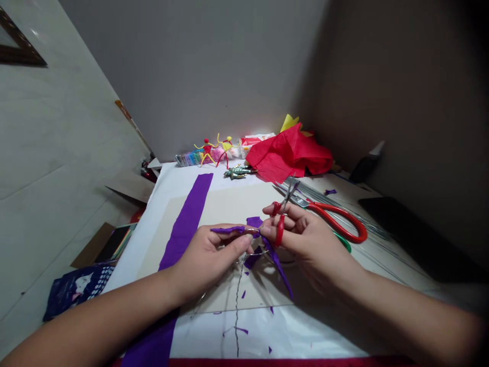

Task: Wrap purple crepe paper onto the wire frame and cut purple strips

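My left hand (214,257) is closed, pinching a thin silver wire loop between thumb and fingers. From the loop a twisted wire stem (237,311) runs down towards the table's front edge. A narrow purple paper strip (281,275) is wrapped around the wire at the top, one end sticking out left, the other hanging right. My right hand (317,237) pinches this strip at the wire with thumb and forefinger. Small scissors with red handles (280,230) are held in the same hand, blades pointing up and away. Part of the loop is hidden by my fingers.
A long purple paper band (189,219) lies left. Large orange-handled scissors (340,219) and a bundle of wires (317,193) lie right. Behind are crumpled red paper (290,153), two small wire figures (207,150) and a green metallic figure (237,172). Purple scraps (240,330) dot the front.
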A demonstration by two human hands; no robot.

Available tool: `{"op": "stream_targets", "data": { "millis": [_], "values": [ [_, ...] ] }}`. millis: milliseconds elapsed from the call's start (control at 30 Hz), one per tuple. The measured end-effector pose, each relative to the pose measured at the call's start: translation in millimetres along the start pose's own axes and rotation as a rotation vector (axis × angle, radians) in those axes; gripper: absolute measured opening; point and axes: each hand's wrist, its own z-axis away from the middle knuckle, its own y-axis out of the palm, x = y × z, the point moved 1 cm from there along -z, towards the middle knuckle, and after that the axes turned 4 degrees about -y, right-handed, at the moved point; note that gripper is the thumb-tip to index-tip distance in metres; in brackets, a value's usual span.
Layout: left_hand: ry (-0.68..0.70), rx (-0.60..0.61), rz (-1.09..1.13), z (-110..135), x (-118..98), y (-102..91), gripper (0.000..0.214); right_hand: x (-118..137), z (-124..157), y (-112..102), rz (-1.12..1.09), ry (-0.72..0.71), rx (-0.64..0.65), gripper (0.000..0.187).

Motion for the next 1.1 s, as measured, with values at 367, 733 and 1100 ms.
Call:
{"op": "stream_targets", "data": {
  "millis": [367,733,1100],
  "values": [
    [-0.267,0.264,0.351,5.0,-7.3,-13.1,0.026,11.0,-8.3,-15.3,0.734,-0.284,0.263,0.012],
    [-0.331,0.498,0.39,11.7,-13.1,-25.1,0.033,19.3,6.3,-6.0,1.274,-0.449,0.491,0.005],
    [-0.385,0.598,0.268,11.2,-15.8,-19.8,0.039,14.1,9.1,-8.3,1.349,-0.534,0.473,0.005]
  ]
}}
